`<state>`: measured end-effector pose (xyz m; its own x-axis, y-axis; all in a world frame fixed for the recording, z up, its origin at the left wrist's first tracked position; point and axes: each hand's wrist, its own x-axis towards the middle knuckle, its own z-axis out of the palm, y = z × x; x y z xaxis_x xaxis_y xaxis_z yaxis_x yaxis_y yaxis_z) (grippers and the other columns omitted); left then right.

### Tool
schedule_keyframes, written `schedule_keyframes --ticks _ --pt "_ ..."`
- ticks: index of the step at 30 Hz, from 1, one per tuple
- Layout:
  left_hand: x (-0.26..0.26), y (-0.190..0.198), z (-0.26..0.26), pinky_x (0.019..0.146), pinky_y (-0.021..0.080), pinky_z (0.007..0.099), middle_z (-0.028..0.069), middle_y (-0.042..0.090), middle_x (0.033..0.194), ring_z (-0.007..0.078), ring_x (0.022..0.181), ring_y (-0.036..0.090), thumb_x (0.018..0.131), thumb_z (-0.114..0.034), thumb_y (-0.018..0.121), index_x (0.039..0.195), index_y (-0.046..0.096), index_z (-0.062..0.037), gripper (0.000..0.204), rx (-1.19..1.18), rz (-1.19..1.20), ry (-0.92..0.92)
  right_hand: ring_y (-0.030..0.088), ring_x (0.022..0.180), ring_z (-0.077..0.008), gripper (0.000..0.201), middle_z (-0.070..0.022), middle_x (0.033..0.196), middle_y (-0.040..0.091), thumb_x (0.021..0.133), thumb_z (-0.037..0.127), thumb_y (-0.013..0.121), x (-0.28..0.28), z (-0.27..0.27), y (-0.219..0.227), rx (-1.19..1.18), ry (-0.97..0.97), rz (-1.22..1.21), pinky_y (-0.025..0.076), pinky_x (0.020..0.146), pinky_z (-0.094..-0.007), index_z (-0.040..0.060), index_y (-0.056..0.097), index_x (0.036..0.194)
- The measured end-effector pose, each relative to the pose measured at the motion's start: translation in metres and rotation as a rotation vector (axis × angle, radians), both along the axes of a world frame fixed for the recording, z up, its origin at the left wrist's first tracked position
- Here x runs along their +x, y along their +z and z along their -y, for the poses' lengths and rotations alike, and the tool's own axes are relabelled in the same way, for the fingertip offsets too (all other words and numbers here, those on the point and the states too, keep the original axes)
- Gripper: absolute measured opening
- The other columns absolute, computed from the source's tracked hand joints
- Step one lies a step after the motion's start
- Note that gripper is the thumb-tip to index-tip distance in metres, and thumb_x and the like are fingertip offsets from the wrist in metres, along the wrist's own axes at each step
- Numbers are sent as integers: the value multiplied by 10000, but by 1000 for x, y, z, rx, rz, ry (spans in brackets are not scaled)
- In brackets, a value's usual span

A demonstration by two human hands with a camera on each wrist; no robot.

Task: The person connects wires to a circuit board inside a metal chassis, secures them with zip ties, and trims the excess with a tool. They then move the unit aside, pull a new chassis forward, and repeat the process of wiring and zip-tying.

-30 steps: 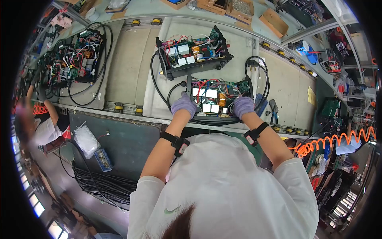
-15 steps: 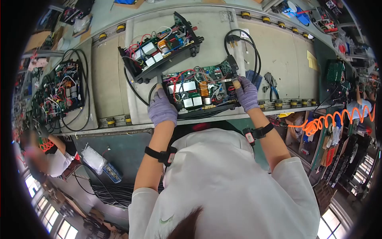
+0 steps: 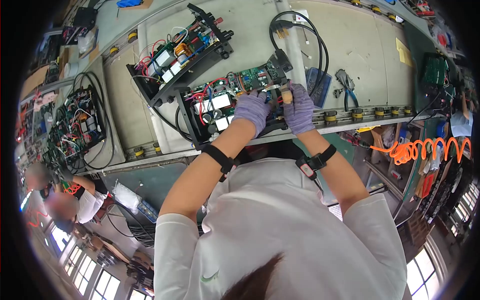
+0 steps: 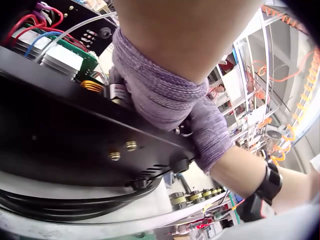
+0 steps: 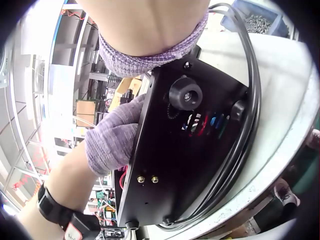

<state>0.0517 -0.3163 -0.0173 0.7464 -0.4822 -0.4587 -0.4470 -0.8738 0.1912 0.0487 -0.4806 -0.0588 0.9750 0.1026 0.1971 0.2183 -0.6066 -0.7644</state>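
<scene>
Since the earlier frame the left hand (image 3: 251,111) has left the chassis's left end and crossed to its right part, so both gloved hands now work close together over the open chassis (image 3: 200,131). The right hand (image 3: 299,107) sits just beside the left, at the chassis's right end — its fingers curl round a small tan piece (image 3: 286,95) there. The left hand's fingers bend down among the wires (image 3: 210,90) inside the chassis; whether they grip anything cannot be told. The chassis lies on the desk (image 3: 350,45), at its near edge, tilted. A second open unit (image 3: 180,55) stands just behind the chassis, touching it. Blue pliers (image 3: 346,82) lie right of the chassis — a black cable (image 3: 295,27) loops behind it.
</scene>
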Motion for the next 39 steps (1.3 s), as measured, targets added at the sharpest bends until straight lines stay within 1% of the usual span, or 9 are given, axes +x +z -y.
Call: schedule_keyframes --ticks 9,12,15,18,23,27,31,35,39 --pt "8 -3 10 957 396 401 89 493 1334 240 1235 468 854 -224 535 1298 545 -309 452 232 -58 -139 596 844 -396 316 -210 964 604 838 197 583 1 -1 0 27 -30 -15 493 731 -431 22 585 1100" --pt "8 -6 9 943 406 402 102 532 1275 254 1204 491 824 -242 575 1270 563 -255 446 179 -5 -112 599 858 -399 303 -215 971 610 854 208 574 1 -2 4 15 -35 -39 493 740 -433 22 587 1093" --pt "12 9 7 884 450 401 113 576 1178 276 1105 559 800 -273 618 1211 584 -185 421 79 -18 45 599 863 -401 295 -214 972 613 872 214 564 2 -1 2 -6 -12 16 494 747 -431 21 586 1095" --pt "2 8 8 814 485 401 121 596 1102 295 987 611 789 -302 643 1148 597 -137 397 -87 2 461 600 863 -396 297 -209 966 613 870 208 565 2 -1 1 -16 -23 29 497 750 -428 25 585 1104" --pt "2 0 8 786 503 402 107 607 1090 288 957 627 773 -226 633 1226 584 -197 457 -101 47 324 605 866 -389 302 -199 958 611 836 191 574 2 -2 1 -1 -33 14 502 751 -418 37 590 1095" --pt "9 -11 7 795 508 412 109 614 1094 291 977 627 754 -165 628 1137 640 -171 383 -15 -2 280 615 853 -371 272 -180 976 613 842 198 565 2 -3 1 -49 -40 61 504 751 -412 47 591 1066" --pt "14 -1 2 797 527 417 126 651 1072 296 999 642 751 -175 649 1073 670 -127 326 -20 -40 339 611 886 -374 265 -182 989 610 851 199 549 2 -3 0 -122 -40 48 496 786 -411 45 585 1064" --pt "26 9 -6 754 546 406 153 688 1023 286 941 677 741 -215 679 984 715 -81 279 -17 -264 561 598 925 -373 276 -189 1022 601 864 182 521 3 3 -11 -164 10 77 483 818 -415 38 569 1094" --pt "18 -14 -20 729 529 403 132 688 914 319 846 662 751 -297 666 962 701 -92 297 -149 -299 482 597 915 -346 266 -167 1016 604 871 160 485 2 1 -8 -191 10 150 472 839 -393 40 573 1092"
